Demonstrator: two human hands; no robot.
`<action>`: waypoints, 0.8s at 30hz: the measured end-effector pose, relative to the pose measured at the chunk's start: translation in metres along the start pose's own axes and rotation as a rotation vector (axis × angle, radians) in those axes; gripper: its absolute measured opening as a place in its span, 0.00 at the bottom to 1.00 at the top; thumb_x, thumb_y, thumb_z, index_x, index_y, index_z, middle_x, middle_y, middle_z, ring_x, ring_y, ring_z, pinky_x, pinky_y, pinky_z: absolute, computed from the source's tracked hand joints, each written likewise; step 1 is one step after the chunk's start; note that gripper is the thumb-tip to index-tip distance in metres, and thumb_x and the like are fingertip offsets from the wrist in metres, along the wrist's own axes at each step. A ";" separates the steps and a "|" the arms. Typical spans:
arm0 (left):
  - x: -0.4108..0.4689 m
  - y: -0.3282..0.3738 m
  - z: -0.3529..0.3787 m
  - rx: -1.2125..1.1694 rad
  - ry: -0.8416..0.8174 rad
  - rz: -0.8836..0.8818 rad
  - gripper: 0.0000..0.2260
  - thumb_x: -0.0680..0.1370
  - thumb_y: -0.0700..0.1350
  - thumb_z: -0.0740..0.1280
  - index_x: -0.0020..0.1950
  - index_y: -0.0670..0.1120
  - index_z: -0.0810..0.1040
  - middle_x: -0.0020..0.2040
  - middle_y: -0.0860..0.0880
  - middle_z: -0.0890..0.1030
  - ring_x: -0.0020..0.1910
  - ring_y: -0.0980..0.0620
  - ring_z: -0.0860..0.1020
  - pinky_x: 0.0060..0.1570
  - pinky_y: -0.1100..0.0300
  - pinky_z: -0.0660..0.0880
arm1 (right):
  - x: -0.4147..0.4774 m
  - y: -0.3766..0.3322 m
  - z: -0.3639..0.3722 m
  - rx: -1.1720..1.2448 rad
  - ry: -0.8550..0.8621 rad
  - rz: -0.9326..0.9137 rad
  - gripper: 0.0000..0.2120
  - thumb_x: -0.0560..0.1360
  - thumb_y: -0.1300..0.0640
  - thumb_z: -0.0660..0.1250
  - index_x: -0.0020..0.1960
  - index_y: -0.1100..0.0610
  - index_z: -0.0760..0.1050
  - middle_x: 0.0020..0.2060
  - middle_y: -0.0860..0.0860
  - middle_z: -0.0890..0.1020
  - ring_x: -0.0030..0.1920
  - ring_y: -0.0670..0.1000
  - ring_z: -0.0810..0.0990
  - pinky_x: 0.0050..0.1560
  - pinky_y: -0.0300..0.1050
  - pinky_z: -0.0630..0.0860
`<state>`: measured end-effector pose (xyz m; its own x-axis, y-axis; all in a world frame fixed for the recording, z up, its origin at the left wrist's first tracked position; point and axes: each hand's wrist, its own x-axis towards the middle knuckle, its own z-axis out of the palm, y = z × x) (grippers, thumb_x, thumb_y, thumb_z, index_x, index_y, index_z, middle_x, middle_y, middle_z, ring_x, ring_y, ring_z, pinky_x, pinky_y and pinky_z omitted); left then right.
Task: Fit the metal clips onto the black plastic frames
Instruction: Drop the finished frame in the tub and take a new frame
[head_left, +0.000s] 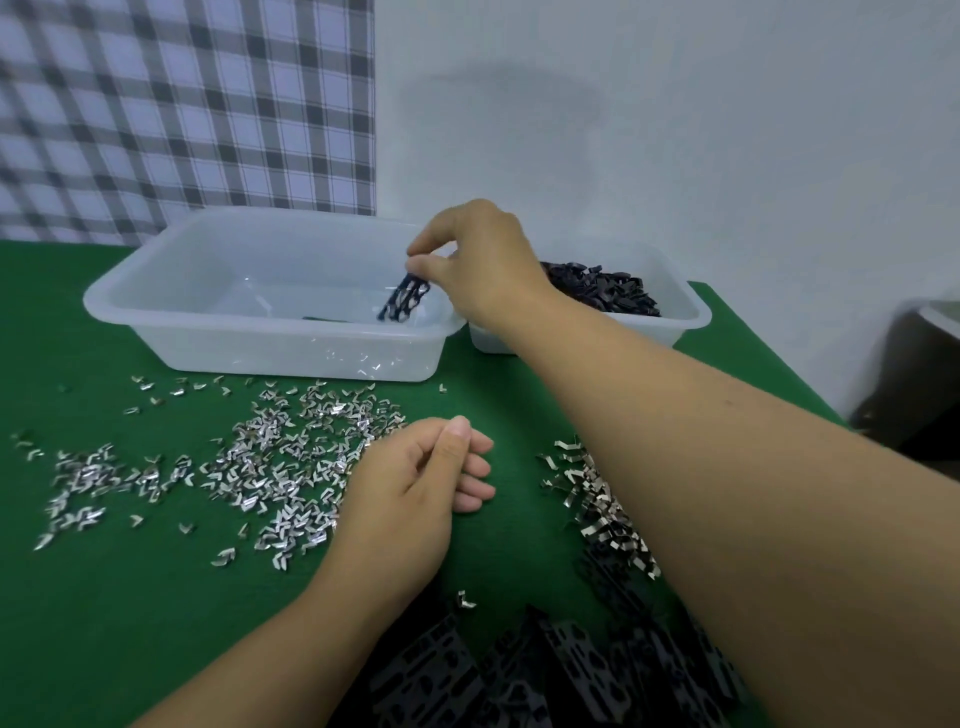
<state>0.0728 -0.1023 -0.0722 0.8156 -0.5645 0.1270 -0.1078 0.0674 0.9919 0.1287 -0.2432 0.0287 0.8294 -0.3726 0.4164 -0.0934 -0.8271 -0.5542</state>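
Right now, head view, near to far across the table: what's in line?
Pile of black frames → left hand → clear tub, where the right hand pinches a frame → checked cloth. Metal clips lie level with the left hand, so left out.

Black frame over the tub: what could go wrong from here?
1. The right hand pinches the black frame only by its top end, close to the right wall of the left tub; released askew, it might land outside.
2. The right forearm hangs over the clips at the right; pulling back low could scatter them.
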 end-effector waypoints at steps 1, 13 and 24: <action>0.000 -0.001 0.000 0.013 -0.006 -0.004 0.14 0.80 0.47 0.59 0.40 0.46 0.82 0.35 0.47 0.82 0.33 0.52 0.82 0.35 0.63 0.79 | -0.002 -0.001 0.002 -0.033 -0.063 -0.002 0.06 0.73 0.54 0.70 0.48 0.54 0.81 0.49 0.49 0.82 0.50 0.48 0.78 0.52 0.42 0.73; 0.000 0.000 0.000 0.071 -0.029 0.006 0.13 0.81 0.44 0.59 0.42 0.45 0.80 0.35 0.46 0.81 0.32 0.54 0.81 0.33 0.64 0.77 | -0.146 0.011 -0.068 0.049 -0.635 0.087 0.04 0.69 0.56 0.74 0.43 0.51 0.82 0.32 0.44 0.83 0.31 0.36 0.76 0.34 0.29 0.72; 0.002 -0.002 0.000 0.072 -0.028 0.030 0.13 0.81 0.44 0.59 0.41 0.48 0.80 0.31 0.51 0.81 0.31 0.53 0.81 0.31 0.66 0.76 | -0.190 0.002 -0.067 -0.349 -0.767 0.203 0.22 0.59 0.33 0.72 0.42 0.47 0.71 0.36 0.44 0.78 0.36 0.43 0.75 0.34 0.41 0.72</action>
<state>0.0742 -0.1033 -0.0739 0.7954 -0.5858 0.1557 -0.1738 0.0257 0.9844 -0.0660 -0.2028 -0.0031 0.9090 -0.2448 -0.3373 -0.3397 -0.9040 -0.2595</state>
